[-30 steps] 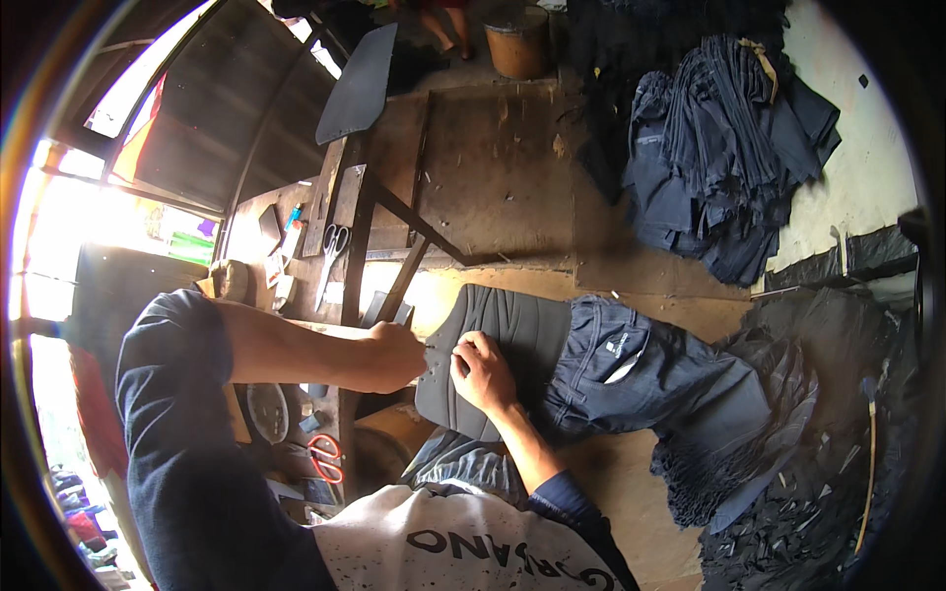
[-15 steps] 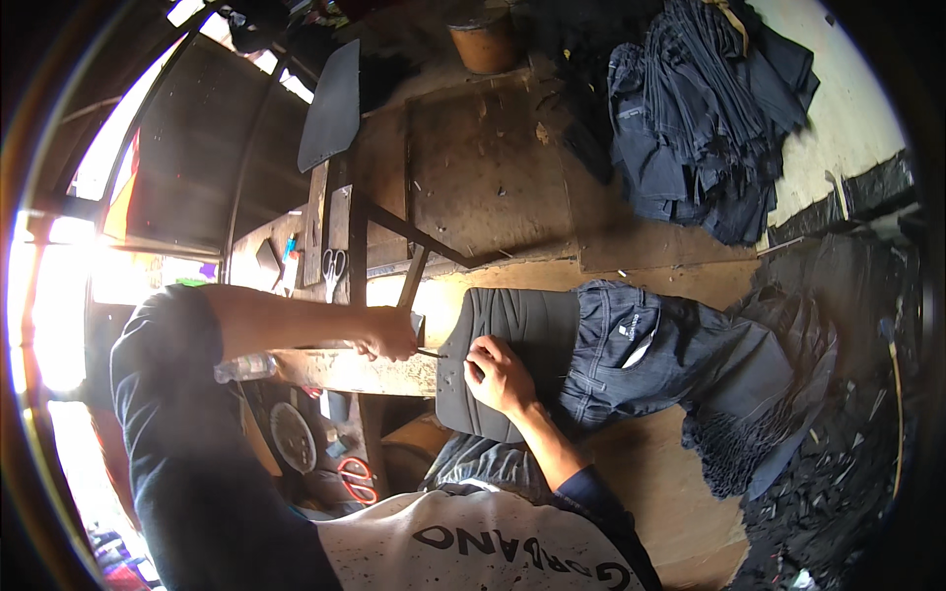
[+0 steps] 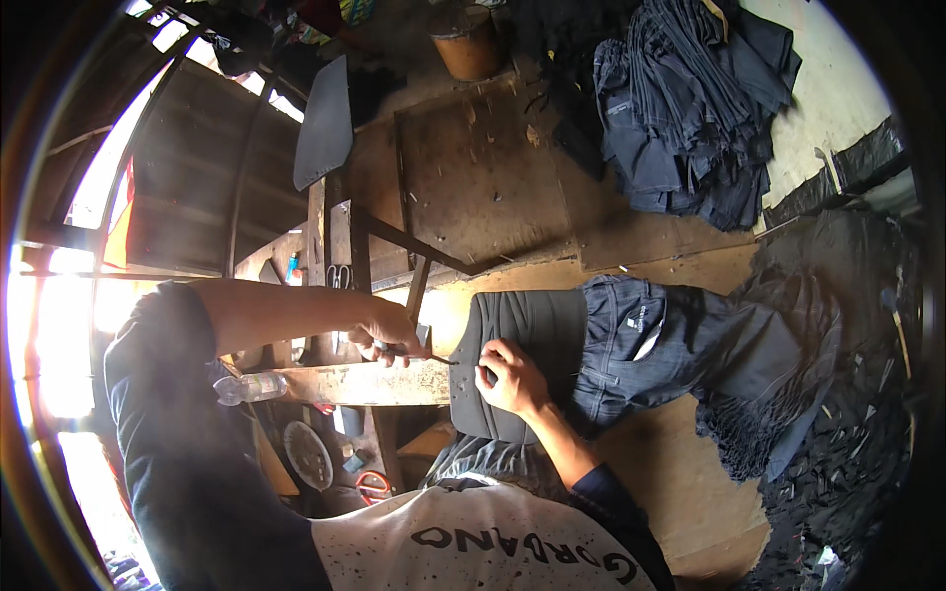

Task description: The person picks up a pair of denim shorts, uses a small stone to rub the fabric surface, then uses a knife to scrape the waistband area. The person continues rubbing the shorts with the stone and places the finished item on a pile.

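A dark board with curved grooves (image 3: pixel 527 325) and small holes near its left edge lies in front of me. Its right end goes into the waistband of a dark denim garment (image 3: pixel 660 340), which trails off to the right. From the left, my left hand (image 3: pixel 389 335) is closed around a thin dark rod-like tool (image 3: pixel 440 360) whose tip meets the board's left edge. My right hand (image 3: pixel 514 379) rests on the board with its fingers curled and pinched; a small dark thing may be between them, but I cannot make it out.
A wooden beam (image 3: pixel 365 385) runs under the board's left side, a clear plastic bottle (image 3: pixel 251 387) at its end. Scissors (image 3: pixel 338 277) lie beyond my left forearm, red-handled scissors (image 3: pixel 373 487) nearer. Stacked dark garments (image 3: pixel 680 128) sit far right, dark scraps (image 3: pixel 838 492) near right.
My left hand has turned so that its curled fingers show, the tool still at the board's edge. My right hand stays curled on the board. The whole view has shifted slightly.
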`<state>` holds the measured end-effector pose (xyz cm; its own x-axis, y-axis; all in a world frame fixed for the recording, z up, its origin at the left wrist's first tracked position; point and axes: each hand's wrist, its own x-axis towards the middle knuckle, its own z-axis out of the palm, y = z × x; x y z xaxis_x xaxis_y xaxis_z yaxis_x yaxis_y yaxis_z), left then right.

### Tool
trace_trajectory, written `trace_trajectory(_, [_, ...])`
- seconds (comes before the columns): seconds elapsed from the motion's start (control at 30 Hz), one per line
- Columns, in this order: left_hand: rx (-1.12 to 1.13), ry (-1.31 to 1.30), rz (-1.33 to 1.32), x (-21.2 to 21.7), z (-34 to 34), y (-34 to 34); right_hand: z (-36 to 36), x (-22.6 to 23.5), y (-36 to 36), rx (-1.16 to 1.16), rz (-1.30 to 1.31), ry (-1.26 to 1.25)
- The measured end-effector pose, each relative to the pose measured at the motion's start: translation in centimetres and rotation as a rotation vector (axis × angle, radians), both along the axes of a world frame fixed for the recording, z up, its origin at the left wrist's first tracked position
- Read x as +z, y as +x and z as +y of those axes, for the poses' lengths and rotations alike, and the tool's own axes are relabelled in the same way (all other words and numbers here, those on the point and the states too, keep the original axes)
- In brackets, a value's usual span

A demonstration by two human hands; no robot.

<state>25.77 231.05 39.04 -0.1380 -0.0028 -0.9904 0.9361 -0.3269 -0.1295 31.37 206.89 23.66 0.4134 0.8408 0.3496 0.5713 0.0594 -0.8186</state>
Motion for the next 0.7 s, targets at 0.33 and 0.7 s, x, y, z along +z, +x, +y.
trace_trajectory(0.33, [-1.183,0.074,-0.499,0.6,-3.7,-2.0,0.0,-0.4,0.0,-0.017,0.003,-0.042])
trace_trajectory(0.7, [-0.418,-0.024,-0.428,0.1,-0.3,-3.7,0.0,0.1,0.0,-0.02,-0.004,-0.018])
